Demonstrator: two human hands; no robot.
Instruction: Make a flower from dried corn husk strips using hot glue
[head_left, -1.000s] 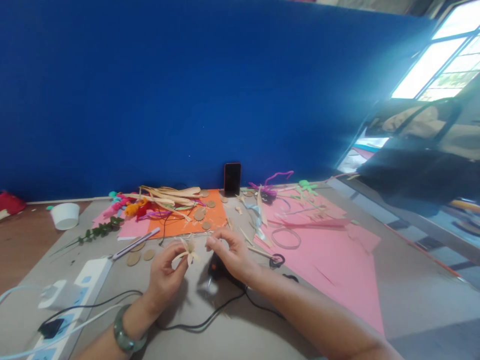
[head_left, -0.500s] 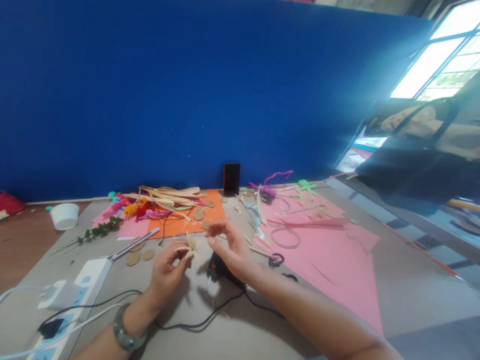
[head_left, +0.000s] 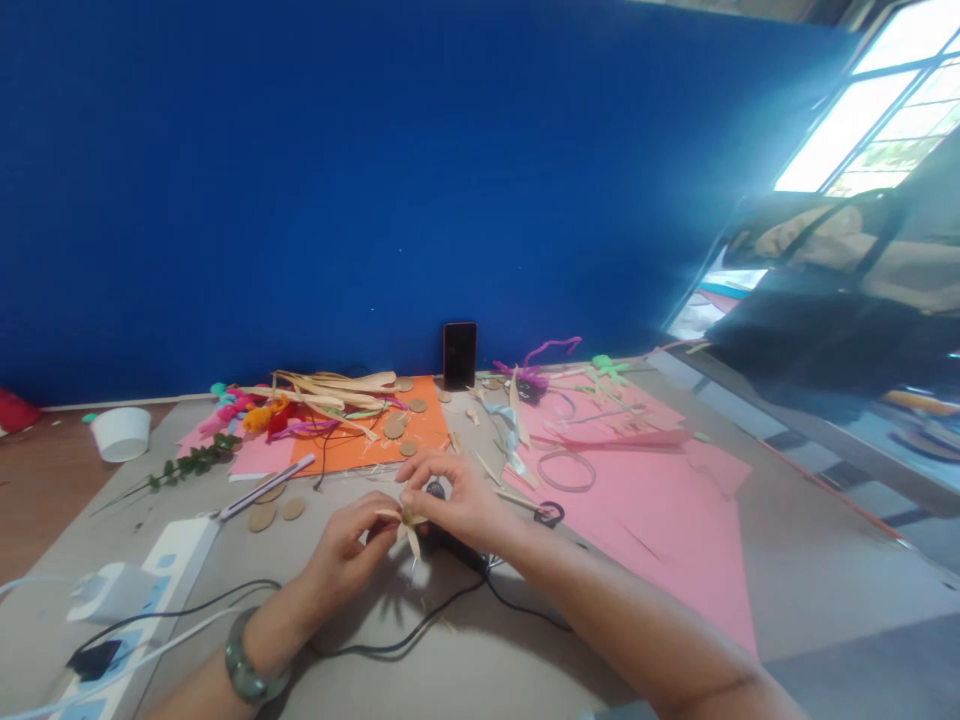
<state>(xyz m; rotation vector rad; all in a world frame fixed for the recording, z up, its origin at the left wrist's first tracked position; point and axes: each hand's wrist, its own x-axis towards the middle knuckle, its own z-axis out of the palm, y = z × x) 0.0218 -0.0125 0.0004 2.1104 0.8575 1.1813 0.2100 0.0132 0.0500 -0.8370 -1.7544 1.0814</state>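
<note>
My left hand point(head_left: 349, 552) pinches a small flower point(head_left: 409, 522) made of pale dried-leaf strips, holding it just above the grey table point(head_left: 480, 660). From the right, my right hand point(head_left: 457, 495) meets it, fingers closed on the flower's top. Directly under and behind both hands lies a black glue gun point(head_left: 448, 540) with an orange part, its black cord point(head_left: 420, 625) trailing toward me. I wear a green bangle point(head_left: 247, 672) on my left wrist.
An orange sheet point(head_left: 371, 440) holds cardboard discs, leaf strips and pipe cleaners. A pink sheet point(head_left: 645, 500) lies right, with a ring and scissors. A black phone point(head_left: 459, 353) stands against the blue wall. A power strip point(head_left: 161, 560), white cup point(head_left: 120, 432) and green sprig lie left.
My right hand has come left onto the flower, closing the gap between the hands. Both hands have dropped slightly lower over the glue gun.
</note>
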